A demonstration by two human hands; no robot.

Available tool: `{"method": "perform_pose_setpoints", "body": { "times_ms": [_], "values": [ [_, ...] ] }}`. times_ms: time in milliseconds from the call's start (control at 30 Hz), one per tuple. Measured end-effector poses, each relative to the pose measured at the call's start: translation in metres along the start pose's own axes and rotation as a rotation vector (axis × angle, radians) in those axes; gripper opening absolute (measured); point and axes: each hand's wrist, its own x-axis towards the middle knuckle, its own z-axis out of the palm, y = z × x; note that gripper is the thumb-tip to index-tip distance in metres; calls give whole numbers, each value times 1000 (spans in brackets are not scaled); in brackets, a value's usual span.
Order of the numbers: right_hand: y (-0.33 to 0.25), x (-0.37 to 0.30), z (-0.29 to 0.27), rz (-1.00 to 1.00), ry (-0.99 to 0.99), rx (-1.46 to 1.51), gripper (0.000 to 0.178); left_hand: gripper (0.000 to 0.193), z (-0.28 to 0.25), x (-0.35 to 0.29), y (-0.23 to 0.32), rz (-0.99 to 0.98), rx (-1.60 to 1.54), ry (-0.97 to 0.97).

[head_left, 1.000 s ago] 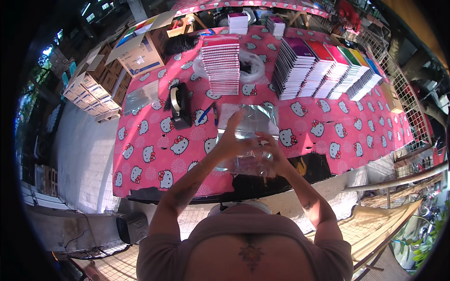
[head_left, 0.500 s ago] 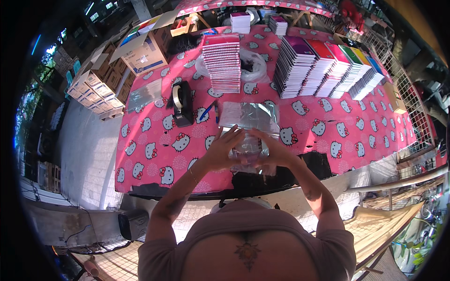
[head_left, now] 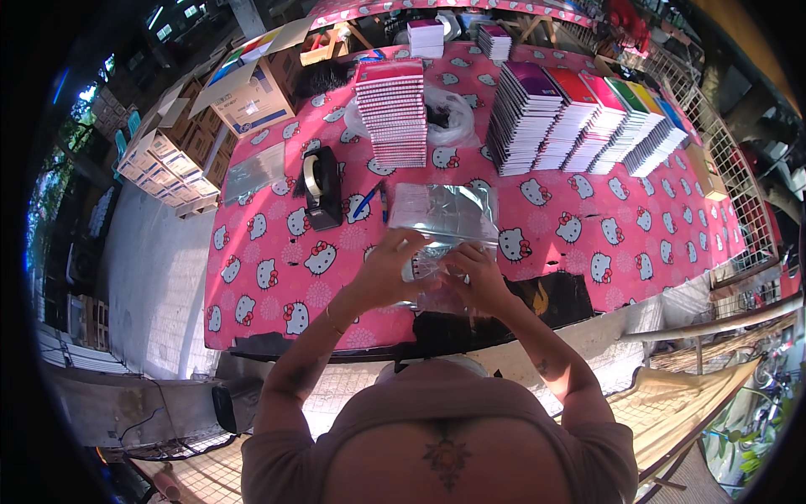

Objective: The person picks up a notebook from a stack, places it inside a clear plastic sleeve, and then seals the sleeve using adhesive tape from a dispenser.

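Observation:
Clear plastic bags (head_left: pixel 445 206) lie in a flat, shiny pile on the pink cartoon-print tablecloth right in front of me. At the pile's near edge, a crinkled clear plastic bag (head_left: pixel 429 262) is between my hands. My left hand (head_left: pixel 388 270) curves round its left side, thumb and fingers bent toward it. From the right, my right hand (head_left: pixel 477 275) grips the plastic with curled fingers. What lies under the fingertips is partly hidden. A black tape dispenser (head_left: pixel 321 189) and a blue pen (head_left: pixel 365 202) are left of the pile.
Beyond the bags stands a tall stack of spiral notebooks (head_left: pixel 390 118). Further stacks of coloured notebooks (head_left: pixel 525 118) line the right side. Another clear plastic sheet (head_left: pixel 254 175) lies at the left, near an open cardboard box (head_left: pixel 253 97). Black material (head_left: pixel 554 301) shows at the near edge.
My fingers, stretched flat over the plastic before, are now bent inward. The right hand has curled round the plastic, and the left has drawn slightly left and lower.

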Motion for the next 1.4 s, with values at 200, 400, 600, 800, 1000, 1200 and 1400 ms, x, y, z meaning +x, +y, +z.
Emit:
{"method": "perform_pose_setpoints", "body": {
  "times_ms": [200,400,600,800,1000,1200,1400],
  "values": [
    [-12,9,0,126,-58,14,36,28,18,-13,-25,-75,-41,-139],
    [-10,19,0,263,-9,90,51,25,32,-1,-16,-268,220,-160],
    [38,1,22,516,89,731,50,37,34,10,-19,-323,60,-93],
    [22,3,37,501,168,570,43,49,-28,-63,-177,-673,132,673],
    [32,-2,34,547,181,598,41,30,-67,-51,-227,-1108,-693,574],
    [35,-2,35,632,172,629,39,19,-24,-66,-230,-964,-785,926],
    [34,-2,39,560,193,552,41,14,-65,-72,-220,-926,523,320]
  ]
}}
